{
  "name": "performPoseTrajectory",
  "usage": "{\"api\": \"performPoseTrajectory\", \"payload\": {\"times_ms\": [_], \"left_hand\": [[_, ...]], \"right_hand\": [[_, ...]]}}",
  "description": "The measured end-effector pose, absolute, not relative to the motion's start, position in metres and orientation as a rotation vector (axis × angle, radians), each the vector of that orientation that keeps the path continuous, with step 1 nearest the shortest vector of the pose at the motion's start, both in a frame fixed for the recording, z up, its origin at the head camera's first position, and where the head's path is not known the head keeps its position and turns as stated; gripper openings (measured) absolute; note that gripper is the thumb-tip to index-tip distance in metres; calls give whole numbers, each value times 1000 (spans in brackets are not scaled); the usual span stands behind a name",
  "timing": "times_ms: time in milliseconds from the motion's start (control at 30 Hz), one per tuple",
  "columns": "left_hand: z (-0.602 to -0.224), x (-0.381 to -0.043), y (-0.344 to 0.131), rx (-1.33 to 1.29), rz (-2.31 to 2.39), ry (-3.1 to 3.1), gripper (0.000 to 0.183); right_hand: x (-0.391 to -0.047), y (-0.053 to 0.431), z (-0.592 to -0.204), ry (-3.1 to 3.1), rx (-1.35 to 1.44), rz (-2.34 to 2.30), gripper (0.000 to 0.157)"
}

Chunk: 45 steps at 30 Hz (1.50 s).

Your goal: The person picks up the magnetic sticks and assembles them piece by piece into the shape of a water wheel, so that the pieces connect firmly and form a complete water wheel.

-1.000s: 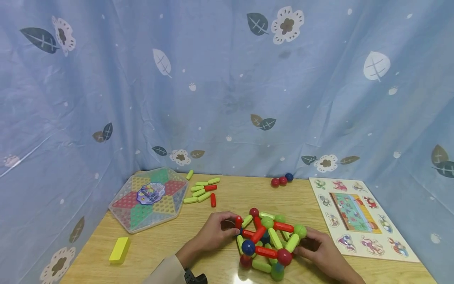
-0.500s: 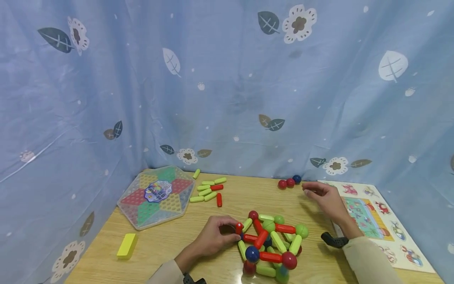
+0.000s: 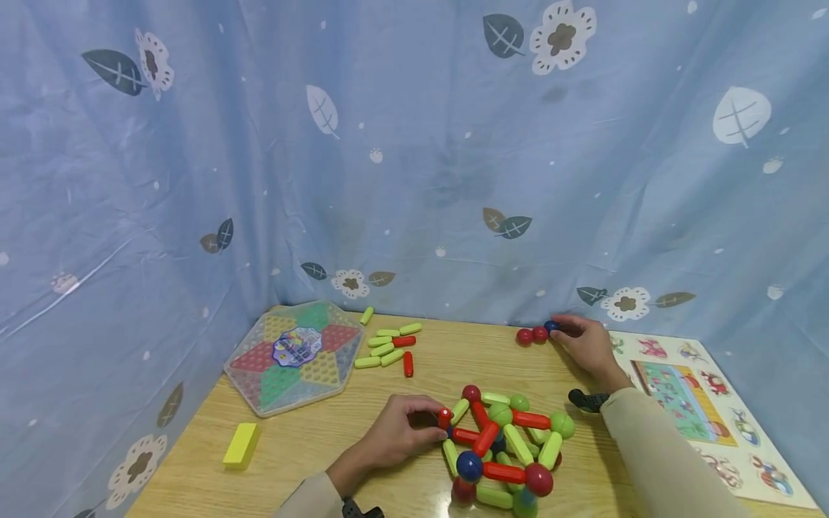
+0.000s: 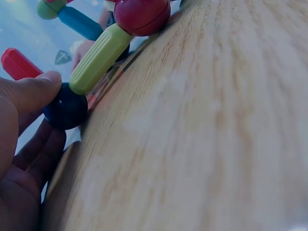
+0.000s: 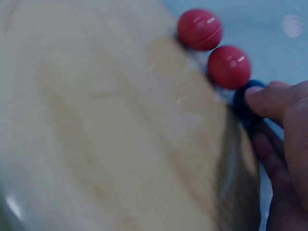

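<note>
A frame of red, light green and blue-green rods (image 3: pixel 516 444) joined by red, green and blue balls stands on the table near the front. At its left corner, my left hand (image 3: pixel 401 435) grips a dark blue ball (image 4: pixel 66 109) between thumb and fingers. A red rod (image 3: pixel 445 417) sticks up from that ball. At the table's back edge my right hand (image 3: pixel 586 349) pinches another blue ball (image 5: pixel 244 103), thumb on top. Two red balls (image 5: pixel 230 67) sit in line beside it, the nearer one touching or nearly touching it.
Several loose light green and red rods (image 3: pixel 391 357) lie back left. Near them is a hexagonal game board (image 3: pixel 278 385) in a clear case, with a yellow block (image 3: pixel 242 446) in front. A picture board (image 3: pixel 680 399) lies at right, partly under the right sleeve. Blue curtain surrounds the table.
My right hand has left the frame's right side and moved back to the blue ball, which it now pinches. The left hand stays at the frame's left corner. The head view has shifted slightly.
</note>
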<state>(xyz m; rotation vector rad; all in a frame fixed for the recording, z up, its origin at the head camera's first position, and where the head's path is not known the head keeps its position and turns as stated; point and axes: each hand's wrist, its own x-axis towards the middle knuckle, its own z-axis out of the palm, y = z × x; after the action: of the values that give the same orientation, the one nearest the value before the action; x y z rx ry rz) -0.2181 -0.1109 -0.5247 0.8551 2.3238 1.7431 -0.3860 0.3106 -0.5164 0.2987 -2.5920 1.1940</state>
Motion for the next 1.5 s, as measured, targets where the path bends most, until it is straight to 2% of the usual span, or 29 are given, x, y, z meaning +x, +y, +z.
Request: {"api": "performPoseTrajectory", "payload": {"times_ms": [200, 300, 500, 733, 933, 1167, 1500], "left_hand": [[-523, -218, -109, 869, 1759, 2315, 27], [-523, -217, -109, 876, 1771, 2312, 27], [-523, -217, -110, 871, 1760, 2309, 28], [-523, -217, -112, 831, 1747, 2339, 29], [-525, -218, -109, 881, 1769, 2317, 27], [-526, -218, -109, 867, 1764, 2313, 26], [-529, -218, -108, 922, 1788, 2297, 23]], "right_hand": [[-371, 312, -500, -2589, 239, 1280, 39], [-357, 306, -481, -2536, 315, 1446, 44], [-325, 273, -428, -2495, 745, 1735, 36], [-291, 215, -380, -2619, 1344, 1741, 28], [-272, 176, -376, -2792, 1578, 1576, 26], [-266, 149, -379, -2844, 1744, 1363, 23], [-262, 139, -385, -2880, 1695, 1221, 25]]}}
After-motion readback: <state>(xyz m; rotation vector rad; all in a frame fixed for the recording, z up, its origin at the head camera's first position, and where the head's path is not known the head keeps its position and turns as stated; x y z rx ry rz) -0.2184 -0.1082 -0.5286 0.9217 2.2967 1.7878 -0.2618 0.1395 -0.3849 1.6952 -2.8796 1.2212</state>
